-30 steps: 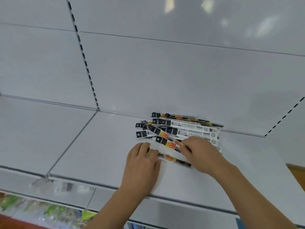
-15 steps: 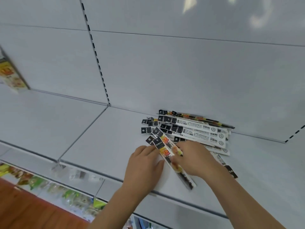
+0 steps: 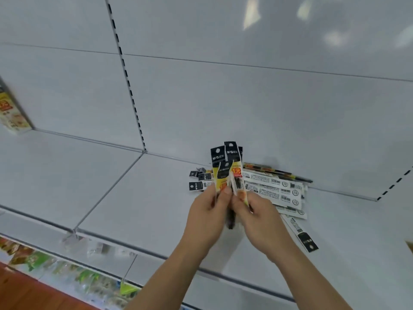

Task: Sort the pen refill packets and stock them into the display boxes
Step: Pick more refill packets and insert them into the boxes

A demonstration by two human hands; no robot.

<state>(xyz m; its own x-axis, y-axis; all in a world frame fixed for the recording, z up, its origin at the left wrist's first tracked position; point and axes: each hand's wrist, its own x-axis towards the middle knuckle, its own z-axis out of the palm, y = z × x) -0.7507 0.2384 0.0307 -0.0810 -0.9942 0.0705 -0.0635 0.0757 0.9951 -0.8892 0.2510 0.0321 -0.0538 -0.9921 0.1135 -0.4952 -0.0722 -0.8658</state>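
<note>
A small bunch of pen refill packets (image 3: 228, 166) with black tops and yellow-orange labels stands upright above the white shelf (image 3: 138, 198). My left hand (image 3: 207, 218) grips the bunch from the left, and my right hand (image 3: 261, 220) pinches it from the right. Behind the hands a pile of more refill packets (image 3: 274, 189) lies flat on the shelf, white backs with barcodes showing. One loose packet (image 3: 301, 233) lies to the right of my right wrist. No display box shows in this view.
The shelf's front edge (image 3: 125, 249) carries clear price-tag holders. A slotted upright (image 3: 127, 81) divides the white back panel. A yellow carton (image 3: 11, 115) stands at the far left. Coloured goods (image 3: 67, 274) lie on a lower shelf.
Both hands have lifted a few packets off the shelf and turned them upright; before they lay slanted under my fingers. The view has swung to the left.
</note>
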